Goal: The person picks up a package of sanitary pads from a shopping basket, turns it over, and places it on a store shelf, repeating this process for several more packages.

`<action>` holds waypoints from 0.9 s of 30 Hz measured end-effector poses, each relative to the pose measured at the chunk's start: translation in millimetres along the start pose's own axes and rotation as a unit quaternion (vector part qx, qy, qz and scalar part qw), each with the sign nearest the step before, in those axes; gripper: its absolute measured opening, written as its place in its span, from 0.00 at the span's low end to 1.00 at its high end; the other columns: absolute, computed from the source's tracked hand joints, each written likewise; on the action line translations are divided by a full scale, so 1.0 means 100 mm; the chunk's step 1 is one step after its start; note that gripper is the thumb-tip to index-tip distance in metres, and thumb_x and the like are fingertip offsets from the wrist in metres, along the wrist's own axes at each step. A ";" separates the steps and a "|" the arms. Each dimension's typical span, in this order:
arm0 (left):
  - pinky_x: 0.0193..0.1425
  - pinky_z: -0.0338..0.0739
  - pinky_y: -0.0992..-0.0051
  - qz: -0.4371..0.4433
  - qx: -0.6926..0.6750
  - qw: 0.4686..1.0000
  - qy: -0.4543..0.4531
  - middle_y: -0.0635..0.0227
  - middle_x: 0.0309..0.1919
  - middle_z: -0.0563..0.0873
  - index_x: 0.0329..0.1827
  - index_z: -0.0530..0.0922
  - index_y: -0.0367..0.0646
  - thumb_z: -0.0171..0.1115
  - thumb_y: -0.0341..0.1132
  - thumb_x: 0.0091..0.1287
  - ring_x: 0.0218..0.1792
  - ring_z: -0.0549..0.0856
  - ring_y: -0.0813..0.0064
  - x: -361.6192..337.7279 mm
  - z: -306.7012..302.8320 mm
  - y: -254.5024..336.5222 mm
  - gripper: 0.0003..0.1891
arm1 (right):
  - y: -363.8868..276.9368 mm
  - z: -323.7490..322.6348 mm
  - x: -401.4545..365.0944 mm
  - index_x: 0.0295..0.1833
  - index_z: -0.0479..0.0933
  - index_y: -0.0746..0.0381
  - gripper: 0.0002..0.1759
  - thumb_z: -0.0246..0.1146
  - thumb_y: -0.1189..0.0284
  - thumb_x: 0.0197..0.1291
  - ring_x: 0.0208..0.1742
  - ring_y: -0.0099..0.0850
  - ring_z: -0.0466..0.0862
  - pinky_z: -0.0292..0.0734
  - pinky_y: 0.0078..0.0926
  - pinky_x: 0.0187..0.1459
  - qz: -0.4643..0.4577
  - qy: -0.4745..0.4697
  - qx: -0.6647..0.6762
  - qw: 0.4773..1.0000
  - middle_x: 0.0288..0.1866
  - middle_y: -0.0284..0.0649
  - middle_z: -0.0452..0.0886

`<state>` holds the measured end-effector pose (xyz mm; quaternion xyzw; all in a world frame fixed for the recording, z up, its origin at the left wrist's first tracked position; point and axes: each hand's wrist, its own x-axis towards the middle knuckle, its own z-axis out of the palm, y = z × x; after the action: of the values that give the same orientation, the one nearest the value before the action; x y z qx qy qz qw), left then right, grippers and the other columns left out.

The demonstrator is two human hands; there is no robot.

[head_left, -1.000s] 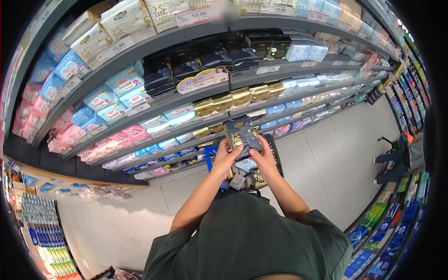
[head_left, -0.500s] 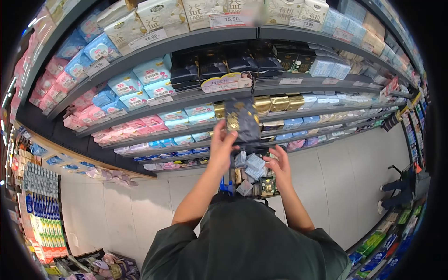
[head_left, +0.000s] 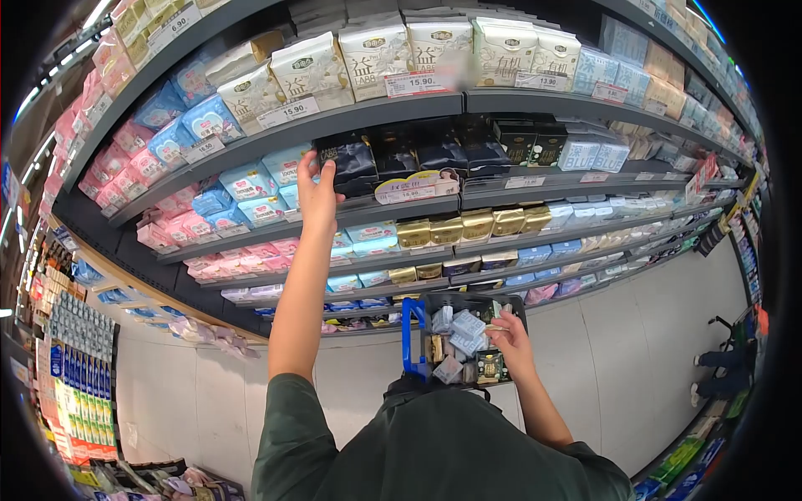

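Observation:
My left hand [head_left: 317,194] is raised to the second shelf from the top and grips a dark blue packet [head_left: 351,165] at the left end of a row of like dark packets [head_left: 426,152]. My right hand [head_left: 510,334] is low, its fingers on the right rim of a black shopping basket [head_left: 461,301] with a blue handle [head_left: 407,334]. The basket holds several small packs and boxes. My dark green top fills the bottom of the view.
Long store shelves [head_left: 518,100] run across the view with cream, light blue, pink and gold packets and price tags. A second rack of goods [head_left: 75,376] stands at the lower left. Another person's legs [head_left: 718,371] show far right on the pale tiled floor.
The dark packet was held in both hands over the basket. My left hand has carried it up to the shelf row, and my right hand has dropped to the basket.

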<state>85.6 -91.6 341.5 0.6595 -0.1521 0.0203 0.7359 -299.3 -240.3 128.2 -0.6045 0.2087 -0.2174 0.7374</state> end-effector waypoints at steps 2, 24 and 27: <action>0.35 0.78 0.74 0.003 0.027 1.000 0.010 0.54 0.57 0.75 0.68 0.67 0.47 0.60 0.39 0.68 0.38 0.80 0.72 0.09 0.03 -0.09 0.26 | 0.03 0.00 -0.01 0.71 0.60 0.64 0.29 0.58 0.79 0.65 0.54 0.31 0.81 0.74 0.25 0.54 -0.001 -0.001 -0.003 1.000 0.60 0.46 0.73; 0.59 0.69 0.59 0.499 0.514 0.695 -0.059 0.64 0.51 0.79 0.50 0.80 0.47 0.74 0.39 0.51 0.56 0.76 0.58 -0.06 0.34 0.12 0.22 | 0.17 -0.14 -0.11 0.66 0.66 0.67 0.24 0.59 0.79 0.64 0.54 0.30 0.81 0.75 0.25 0.55 0.032 0.001 -0.024 0.999 0.59 0.47 0.75; 0.56 0.70 0.60 0.483 0.529 0.696 -0.053 0.66 0.49 0.80 0.50 0.80 0.48 0.73 0.38 0.51 0.51 0.78 0.60 0.08 0.29 0.08 0.22 | 0.23 -0.15 -0.11 0.66 0.66 0.67 0.25 0.59 0.79 0.64 0.54 0.30 0.81 0.75 0.25 0.55 0.027 -0.001 -0.034 0.999 0.59 0.47 0.76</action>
<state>86.2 -119.9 353.7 0.7757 -0.4526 0.4150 0.1456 -315.7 -241.8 103.4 -0.6232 0.2320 -0.1897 0.7224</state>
